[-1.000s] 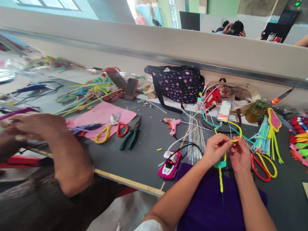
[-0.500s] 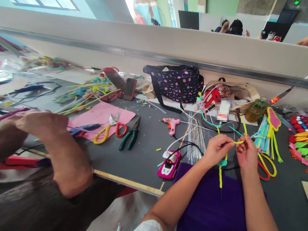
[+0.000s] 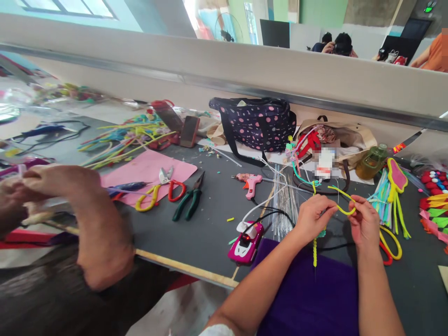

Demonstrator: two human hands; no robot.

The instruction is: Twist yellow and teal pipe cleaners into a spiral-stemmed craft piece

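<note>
Right of the glue gun (image 3: 252, 181), left hand (image 3: 316, 215) and right hand (image 3: 364, 219) pinch 1 yellow stem (image 3: 346, 212) at 2 points, likely to control its bend.

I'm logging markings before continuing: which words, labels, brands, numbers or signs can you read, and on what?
No text is readable.
White label before the beige bag: partly pixelated, unreadable.
Green lit sign, top right: too small.
Held yellow pipe cleaner: no lettering visible.

Head-worn camera (sole view); faces forward, down over table (image 3: 213, 238).
</note>
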